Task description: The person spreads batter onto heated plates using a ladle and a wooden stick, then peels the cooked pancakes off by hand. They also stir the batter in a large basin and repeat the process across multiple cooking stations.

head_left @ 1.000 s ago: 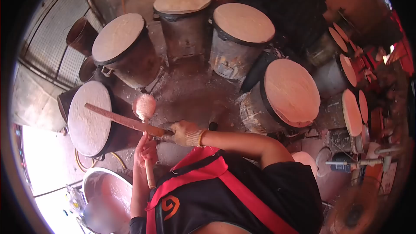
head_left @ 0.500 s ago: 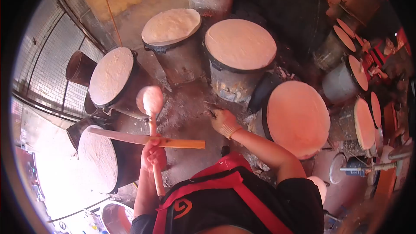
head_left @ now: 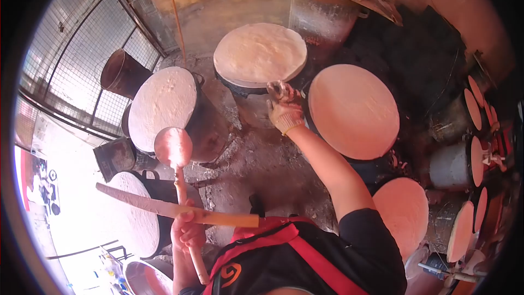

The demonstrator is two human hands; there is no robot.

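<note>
While my left hand (head_left: 187, 229) clasps ladle (head_left: 173, 147) and wooden blade (head_left: 174, 208) (ends hidden), my gloved right hand (head_left: 284, 108) pinches a sheet's (head_left: 260, 54) rim.

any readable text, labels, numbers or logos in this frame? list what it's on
No words or numbers can be read.
Orange spiral emblem on the black apron: a symbol, not letters.
Dark marks on the white panel at the left edge: too blurred and overexposed to read.
Drums, wooden stick, ladle and the right hand's glove: no markings visible.
</note>
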